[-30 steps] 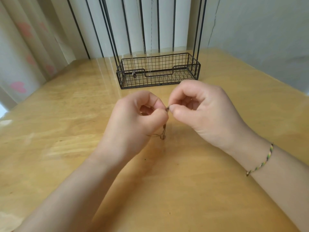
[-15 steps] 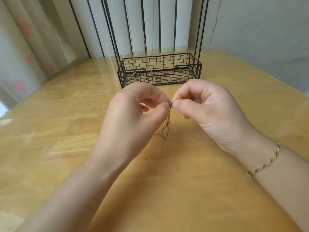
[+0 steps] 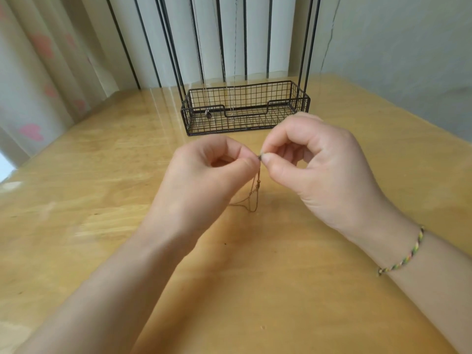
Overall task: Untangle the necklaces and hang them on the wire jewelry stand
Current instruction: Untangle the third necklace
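Both hands are up over the middle of the table (image 3: 89, 200). The left hand (image 3: 204, 177) pinches the top of a thin gold chain (image 3: 255, 195) with its thumb and finger. The right hand (image 3: 316, 169) pinches the same spot, and its other fingers are curled in. The chain hangs down in loops between the hands. The black wire stand (image 3: 246, 129) is far back, with hung chains (image 3: 204, 80) in it. A string bracelet (image 3: 404, 254) is on the right wrist.

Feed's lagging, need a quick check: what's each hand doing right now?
Left hand: closed, pinching the top of the thin gold necklace.
Right hand: closed, pinching the same necklace right beside the left fingertips.
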Tool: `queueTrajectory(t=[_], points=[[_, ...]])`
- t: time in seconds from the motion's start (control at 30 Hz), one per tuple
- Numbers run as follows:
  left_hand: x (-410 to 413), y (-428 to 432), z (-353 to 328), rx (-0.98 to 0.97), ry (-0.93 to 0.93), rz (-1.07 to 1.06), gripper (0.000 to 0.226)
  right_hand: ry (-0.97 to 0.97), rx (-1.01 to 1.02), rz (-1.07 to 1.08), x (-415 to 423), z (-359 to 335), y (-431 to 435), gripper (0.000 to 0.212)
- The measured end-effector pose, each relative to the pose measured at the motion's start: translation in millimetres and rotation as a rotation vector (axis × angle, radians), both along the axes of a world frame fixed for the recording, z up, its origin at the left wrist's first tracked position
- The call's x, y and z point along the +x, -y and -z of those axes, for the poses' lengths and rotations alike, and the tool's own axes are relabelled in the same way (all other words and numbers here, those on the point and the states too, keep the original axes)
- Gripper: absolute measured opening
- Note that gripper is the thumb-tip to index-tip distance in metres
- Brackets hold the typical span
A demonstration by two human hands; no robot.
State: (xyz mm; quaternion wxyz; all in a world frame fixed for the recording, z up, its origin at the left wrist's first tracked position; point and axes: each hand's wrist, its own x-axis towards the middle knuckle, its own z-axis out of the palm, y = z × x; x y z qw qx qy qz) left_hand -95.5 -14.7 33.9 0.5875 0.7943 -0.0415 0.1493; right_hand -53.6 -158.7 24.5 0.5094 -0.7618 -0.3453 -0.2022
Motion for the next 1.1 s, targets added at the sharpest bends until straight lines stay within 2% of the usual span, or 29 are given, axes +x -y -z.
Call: queueTrajectory(t=[0.1, 0.43, 0.7, 1.1], points=[[1.9, -2.8, 2.8, -0.084, -0.065, 0.038, 0.005, 0.082, -0.043, 0.027, -0.5, 0.9, -0.3, 0.004], [2.2, 0.1, 4.4, 0.047, 0.084, -0.009, 0.009, 0.248, -0.204, 0.115, -4.5, 1.6, -3.3, 0.002], [3.6, -0.7, 7.4, -0.088, 0.039, 0.038, 0.015, 0.244, -0.182, 0.096, -4.5, 0.3, -2.3, 0.004], [1.3, 1.8, 2.6, 0.041, 0.08, -0.008, 0.013, 0.245, -0.225, 0.115, -5.4, -2.7, -1.7, 0.004]])
